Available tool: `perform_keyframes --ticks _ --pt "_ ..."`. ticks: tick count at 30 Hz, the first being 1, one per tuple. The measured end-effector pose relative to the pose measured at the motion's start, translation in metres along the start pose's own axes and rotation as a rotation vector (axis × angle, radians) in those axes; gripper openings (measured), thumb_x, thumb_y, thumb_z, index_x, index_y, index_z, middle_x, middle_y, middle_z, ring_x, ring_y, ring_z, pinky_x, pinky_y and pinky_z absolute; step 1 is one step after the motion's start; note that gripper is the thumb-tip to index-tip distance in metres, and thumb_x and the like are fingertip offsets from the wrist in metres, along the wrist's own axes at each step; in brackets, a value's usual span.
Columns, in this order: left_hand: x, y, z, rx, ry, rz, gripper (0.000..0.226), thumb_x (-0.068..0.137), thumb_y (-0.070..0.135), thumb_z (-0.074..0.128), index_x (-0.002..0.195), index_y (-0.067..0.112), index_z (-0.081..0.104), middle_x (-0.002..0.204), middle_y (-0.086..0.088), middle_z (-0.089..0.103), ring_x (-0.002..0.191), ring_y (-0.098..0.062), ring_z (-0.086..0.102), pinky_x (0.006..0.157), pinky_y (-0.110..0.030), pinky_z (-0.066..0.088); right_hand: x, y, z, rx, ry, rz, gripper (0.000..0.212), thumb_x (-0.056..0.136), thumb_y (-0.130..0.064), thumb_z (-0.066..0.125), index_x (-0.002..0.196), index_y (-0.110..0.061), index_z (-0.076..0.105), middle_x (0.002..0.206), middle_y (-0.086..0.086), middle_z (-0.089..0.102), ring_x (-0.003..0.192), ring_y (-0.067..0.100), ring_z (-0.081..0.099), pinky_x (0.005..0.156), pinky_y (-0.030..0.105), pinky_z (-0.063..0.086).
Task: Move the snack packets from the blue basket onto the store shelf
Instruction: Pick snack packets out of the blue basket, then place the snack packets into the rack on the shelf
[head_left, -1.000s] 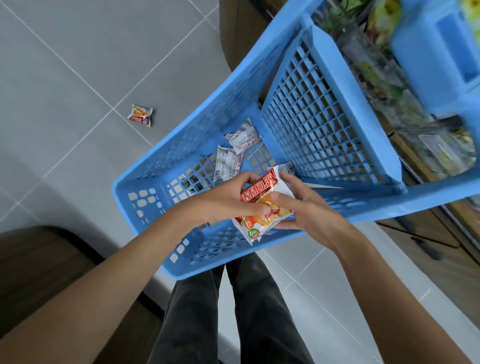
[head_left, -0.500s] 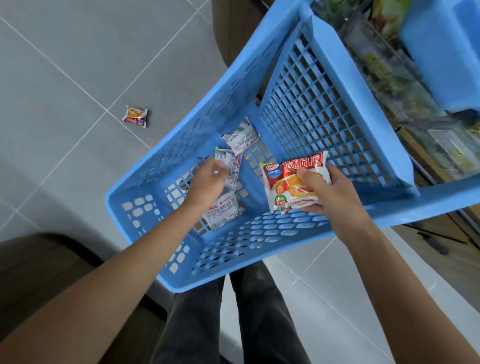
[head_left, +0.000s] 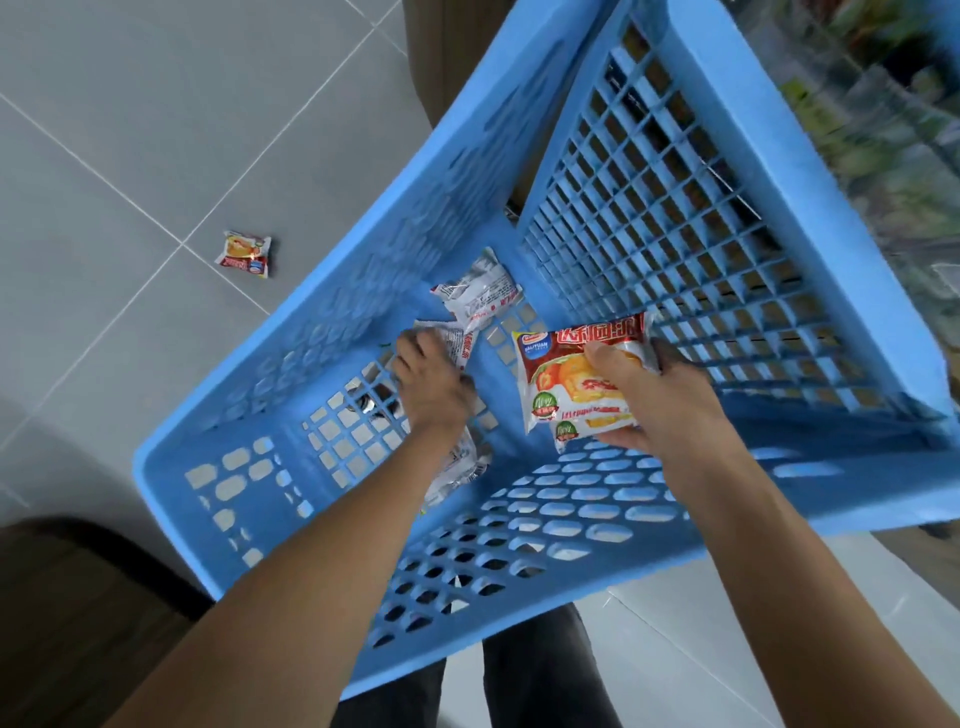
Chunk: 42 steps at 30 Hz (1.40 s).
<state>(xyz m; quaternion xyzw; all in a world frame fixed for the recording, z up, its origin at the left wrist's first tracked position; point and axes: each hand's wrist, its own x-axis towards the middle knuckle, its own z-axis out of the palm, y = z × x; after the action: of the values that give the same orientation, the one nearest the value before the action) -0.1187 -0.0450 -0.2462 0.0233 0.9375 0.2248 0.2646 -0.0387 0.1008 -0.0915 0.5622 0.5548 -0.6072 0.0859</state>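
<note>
Dark trousers (head_left: 530, 675): nearest, at the bottom edge, seen below the basket's near wall.
Brown surface (head_left: 78, 623): lower left corner, dark and rounded at its edge, beside the left forearm.
Blue basket (head_left: 519, 561): tilted, perforated near wall facing the camera, gridded far wall rising at upper right; both forearms reach over the near rim.
Right hand (head_left: 654, 400): inside the basket, fingers closed around the red packets (head_left: 576, 374), thumb across the printed front; at least two stacked, a second edge showing under the first.
Left hand (head_left: 434, 387): lower on the basket floor, fingertips curled down onto a white packet (head_left: 457, 338); whether gripped or only touched cannot be told.
White packet under wrist (head_left: 457, 467): partly hidden by the left wrist, lying on the floor grid.
Far white packet (head_left: 478, 293): loose near the basket's far corner, just beyond the left hand, untouched.
Fallen packet (head_left: 244, 253): red and white, outside the basket on the grey tiled floor (head_left: 130, 130), well apart to the left.
Store shelf (head_left: 883, 104): upper right, behind the gridded wall, goods blurred.
</note>
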Motion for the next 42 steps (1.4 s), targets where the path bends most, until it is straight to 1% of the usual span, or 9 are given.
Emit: perform_keyframes --ticks 3,6,10,18,24,31,35,37,42 --pt "-0.012 0.006 -0.031 -0.606 -0.08 -0.304 0.033 0.081 0.014 0.06 0.11 0.01 0.044 0.113 -0.002 0.037 0.095 -0.017 0.047 0.075 -0.014 0.044 -0.008 -0.001 0.0 0.019 -0.017 -0.013 0.014 0.081 -0.035 0.069 0.09 -0.029 0.061 0.084 -0.007 0.072 0.069 0.008 0.071 0.054 0.024 0.056" --pt "-0.035 0.008 -0.08 -1.19 -0.478 -0.67 0.02 0.083 0.017 0.053 0.102 0.014 0.055 0.086 -0.002 0.066 0.075 -0.019 0.059 0.074 -0.033 0.049 -0.019 -0.004 -0.001 0.027 -0.018 -0.031 0.012 0.081 -0.034 0.069 0.088 -0.027 0.063 0.083 -0.006 0.073 0.065 0.005 0.071 0.052 0.02 0.055" --pt "-0.065 0.004 -0.132 -1.429 -0.76 -0.616 0.043 0.077 0.023 0.054 0.116 0.007 0.057 0.105 -0.016 0.067 0.095 -0.03 0.064 0.079 -0.04 0.053 -0.038 -0.012 -0.003 0.04 -0.003 -0.051 0.012 0.082 -0.034 0.068 0.088 -0.025 0.063 0.083 -0.005 0.073 0.064 0.005 0.071 0.052 0.019 0.056" --pt "-0.1 0.031 -0.211 -1.334 -1.004 -0.404 0.051 0.073 0.038 0.061 0.116 0.011 0.06 0.116 -0.016 0.064 0.108 -0.034 0.06 0.095 -0.049 0.047 -0.114 -0.027 -0.01 0.137 0.082 -0.069 0.016 0.083 -0.032 0.067 0.095 -0.023 0.062 0.091 0.002 0.072 0.078 0.016 0.071 0.069 0.035 0.059" --pt "-0.152 0.072 -0.263 -1.021 -0.989 -0.096 0.038 0.076 0.018 0.069 0.112 0.011 0.06 0.102 -0.002 0.07 0.092 -0.015 0.065 0.077 -0.024 0.053 -0.2 -0.034 -0.04 0.284 0.142 -0.097 0.016 0.085 -0.033 0.065 0.099 -0.025 0.061 0.094 0.004 0.074 0.077 0.014 0.072 0.056 0.026 0.058" --pt "-0.255 0.14 -0.266 -0.775 -1.12 0.135 0.03 0.085 -0.006 0.051 0.106 0.014 0.055 0.085 0.004 0.072 0.08 -0.012 0.068 0.074 -0.028 0.056 -0.291 -0.014 -0.105 0.474 0.328 -0.104 0.03 0.085 -0.036 0.064 0.107 -0.017 0.058 0.099 0.009 0.072 0.086 0.021 0.071 0.066 0.033 0.058" --pt "-0.313 0.184 -0.237 -0.628 -1.192 0.096 0.036 0.089 0.022 0.055 0.123 0.011 0.052 0.109 -0.007 0.066 0.095 -0.018 0.064 0.08 -0.028 0.055 -0.32 0.015 -0.149 0.59 0.401 -0.132 0.021 0.087 -0.034 0.063 0.101 -0.019 0.059 0.093 0.004 0.071 0.077 0.014 0.07 0.052 0.022 0.056" --pt "-0.336 0.204 -0.219 -0.517 -1.118 0.127 0.043 0.088 0.035 0.054 0.123 0.01 0.055 0.106 -0.005 0.069 0.091 -0.014 0.067 0.079 -0.026 0.056 -0.329 0.032 -0.178 0.622 0.425 -0.145 0.015 0.086 -0.036 0.064 0.094 -0.024 0.059 0.09 0.0 0.072 0.072 0.009 0.071 0.05 0.018 0.054" --pt "-0.39 0.26 -0.158 -0.535 -0.896 0.128 0.019 0.086 0.025 0.061 0.101 0.013 0.063 0.068 0.007 0.073 0.063 -0.005 0.067 0.065 -0.024 0.054 -0.338 0.082 -0.274 0.685 0.495 -0.086 0.029 0.084 -0.041 0.065 0.105 -0.023 0.057 0.097 0.001 0.071 0.084 0.013 0.071 0.06 0.024 0.057"
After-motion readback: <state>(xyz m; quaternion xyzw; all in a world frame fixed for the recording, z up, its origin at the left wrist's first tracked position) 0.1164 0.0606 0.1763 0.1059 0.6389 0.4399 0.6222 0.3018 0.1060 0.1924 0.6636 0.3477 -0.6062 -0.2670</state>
